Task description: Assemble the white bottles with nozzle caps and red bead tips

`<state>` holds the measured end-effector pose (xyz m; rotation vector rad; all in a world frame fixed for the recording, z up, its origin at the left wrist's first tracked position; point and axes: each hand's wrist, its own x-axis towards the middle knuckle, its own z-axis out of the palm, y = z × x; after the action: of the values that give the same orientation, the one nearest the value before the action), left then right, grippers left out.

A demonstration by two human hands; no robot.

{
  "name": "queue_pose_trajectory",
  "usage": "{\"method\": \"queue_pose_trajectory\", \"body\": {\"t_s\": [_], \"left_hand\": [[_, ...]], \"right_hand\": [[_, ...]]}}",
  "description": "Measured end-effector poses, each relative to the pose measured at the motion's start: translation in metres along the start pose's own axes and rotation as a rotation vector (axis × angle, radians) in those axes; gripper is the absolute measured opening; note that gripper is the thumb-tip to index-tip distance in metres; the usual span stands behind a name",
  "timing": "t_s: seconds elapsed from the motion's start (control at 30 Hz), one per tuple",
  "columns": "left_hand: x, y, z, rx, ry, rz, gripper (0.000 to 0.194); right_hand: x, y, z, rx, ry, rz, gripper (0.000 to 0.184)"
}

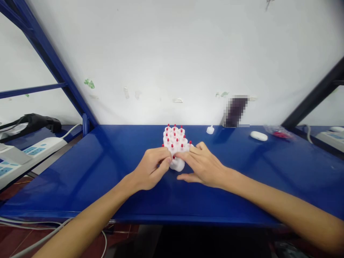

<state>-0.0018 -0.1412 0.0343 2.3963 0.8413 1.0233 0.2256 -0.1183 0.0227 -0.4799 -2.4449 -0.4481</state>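
Several small white squeeze bottles with red tips [174, 138] stand packed together in the middle of the blue table. The nearest white bottle [177, 165] lies at the front of the group, between my hands, its red tip pointing up. My left hand [156, 168] is closed, thumb and forefinger pressed together at that bottle's left side; what they pinch, if anything, is hidden. My right hand [201, 165] reaches in from the right with fingers stretched toward the bottles and the thumb held apart below.
A lone white nozzle-shaped piece [210, 130] stands behind on the right. Farther right are a white oval case [258, 136] and a clear bag with red pieces [281, 133]. White power strips [40, 148] lie at the left, and blue frame posts [61, 68] rise beside the table.
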Motion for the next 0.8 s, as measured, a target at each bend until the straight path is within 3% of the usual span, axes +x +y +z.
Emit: {"method": "queue_pose_trajectory", "body": {"t_s": [0.07,0.2,0.3,0.4,0.53,0.63,0.8], "left_hand": [[0.009,-0.001,-0.006,0.164,-0.012,0.018,0.031],[0.021,-0.008,-0.012,0.409,-0.142,-0.025,0.031],[0.024,-0.014,-0.009,0.504,-0.203,-0.061,0.031],[0.024,-0.018,-0.005,0.544,-0.224,-0.090,0.033],[0.022,-0.017,-0.005,0.544,-0.145,-0.125,0.037],[0.021,-0.014,-0.008,0.553,-0.130,-0.126,0.035],[0.021,-0.013,-0.006,0.631,-0.214,-0.054,0.033]], "right_hand": [[-0.005,0.022,-0.004,0.001,0.026,0.146,0.045],[-0.031,0.089,-0.005,0.065,0.071,0.680,0.030],[-0.053,0.129,0.000,0.071,0.006,1.051,0.029],[-0.067,0.147,0.009,0.052,-0.054,1.137,0.043],[-0.073,0.153,0.023,0.034,-0.161,1.146,0.062],[-0.075,0.156,0.031,0.018,-0.240,1.118,0.065],[-0.076,0.159,0.034,-0.018,-0.296,1.079,0.058]]}}
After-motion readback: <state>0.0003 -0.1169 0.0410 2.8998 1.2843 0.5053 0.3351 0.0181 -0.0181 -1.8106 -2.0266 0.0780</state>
